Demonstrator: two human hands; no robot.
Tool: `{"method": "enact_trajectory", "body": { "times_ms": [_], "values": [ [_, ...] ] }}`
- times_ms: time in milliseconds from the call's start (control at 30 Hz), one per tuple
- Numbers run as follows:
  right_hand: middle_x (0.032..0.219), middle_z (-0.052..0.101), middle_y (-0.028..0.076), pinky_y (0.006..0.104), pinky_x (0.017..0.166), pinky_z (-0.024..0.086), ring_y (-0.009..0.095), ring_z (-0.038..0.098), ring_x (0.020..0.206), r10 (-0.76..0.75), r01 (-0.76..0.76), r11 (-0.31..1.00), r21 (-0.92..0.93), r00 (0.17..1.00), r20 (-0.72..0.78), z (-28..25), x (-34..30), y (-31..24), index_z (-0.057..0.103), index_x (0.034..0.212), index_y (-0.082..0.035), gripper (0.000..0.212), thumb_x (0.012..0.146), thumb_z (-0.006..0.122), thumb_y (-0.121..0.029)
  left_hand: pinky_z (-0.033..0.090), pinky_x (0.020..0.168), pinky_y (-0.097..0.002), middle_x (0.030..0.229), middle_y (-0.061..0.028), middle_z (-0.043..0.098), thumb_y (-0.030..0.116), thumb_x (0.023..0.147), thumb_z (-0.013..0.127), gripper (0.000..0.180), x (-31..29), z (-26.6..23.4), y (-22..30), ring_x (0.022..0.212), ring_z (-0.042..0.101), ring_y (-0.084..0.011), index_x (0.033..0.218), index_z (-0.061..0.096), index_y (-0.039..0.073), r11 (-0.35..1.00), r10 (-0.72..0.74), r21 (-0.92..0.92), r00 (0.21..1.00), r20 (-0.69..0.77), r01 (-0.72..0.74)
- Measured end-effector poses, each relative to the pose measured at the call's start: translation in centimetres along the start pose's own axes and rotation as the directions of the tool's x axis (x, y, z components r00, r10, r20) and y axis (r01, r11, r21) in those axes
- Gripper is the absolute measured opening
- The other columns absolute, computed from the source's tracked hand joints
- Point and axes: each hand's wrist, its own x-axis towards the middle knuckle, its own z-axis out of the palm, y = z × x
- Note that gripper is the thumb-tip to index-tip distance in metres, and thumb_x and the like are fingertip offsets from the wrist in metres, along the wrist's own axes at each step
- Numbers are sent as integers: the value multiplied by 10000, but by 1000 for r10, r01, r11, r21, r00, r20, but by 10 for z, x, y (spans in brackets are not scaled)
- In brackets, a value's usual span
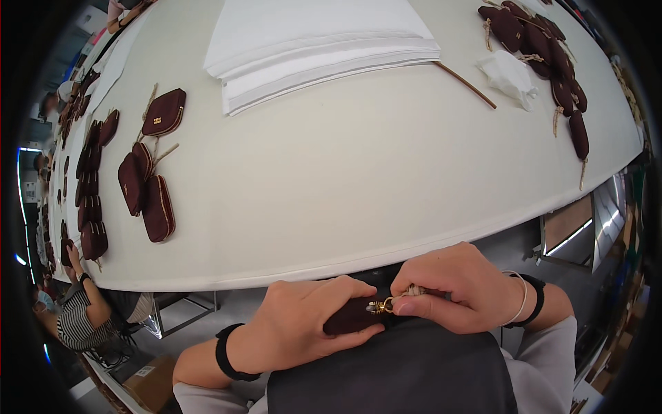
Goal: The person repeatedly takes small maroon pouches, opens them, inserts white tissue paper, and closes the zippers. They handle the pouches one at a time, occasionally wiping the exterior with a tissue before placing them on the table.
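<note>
Just off the table's near edge, above my lap, my left hand (pixel 310 314) grips a dark maroon zip pouch (pixel 348 317) between thumb and fingers. The pouch's gold-coloured zip end and ring (pixel 378 306) point to the right. There my right hand (pixel 448 293) pinches a beige cord pull (pixel 411 292) joined to the ring, thumb against the curled forefinger. Part of the cord is hidden inside the right fingers. Most of the pouch's left side is covered by my left hand.
Several maroon pouches (pixel 165 112) lie at left on the white table (pixel 310 179), beside a longer row (pixel 88 183). More pouches (pixel 545 41) are heaped at far right, near a crumpled white cloth (pixel 509 77). White sheets (pixel 324 41) and a brown stick (pixel 465 84) lie opposite me. A co-worker (pixel 83 314) sits at left.
</note>
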Motion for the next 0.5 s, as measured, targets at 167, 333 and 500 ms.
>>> {"method": "enact_trajectory", "body": {
  "times_ms": [167,333,500],
  "values": [
    [674,569,84,367,548,415,272,538,585,-110,101,989,-112,991,-81,17,-2,-1,609,846,-56,239,990,648,-243,496,520,-309,795,-32,677,232,796,833,365,0,17,-2,655,668,-183,1036,628,50,967,174,194,985,-9,-168],
    [664,581,51,311,508,389,193,514,531,-190,167,977,-136,965,-181,18,19,-5,645,900,-37,163,971,675,-181,488,510,-322,770,-46,663,223,771,853,355,11,3,1,629,651,-207,995,627,64,962,132,253,985,-107,-101],
    [899,652,85,313,747,487,201,623,809,-202,162,971,-178,950,-239,-1,32,0,636,1125,2,230,979,647,-175,548,671,-275,879,-59,729,234,740,905,435,9,-4,-20,762,709,-155,1066,676,59,979,-120,-185,975,-188,85]
  ]
}}
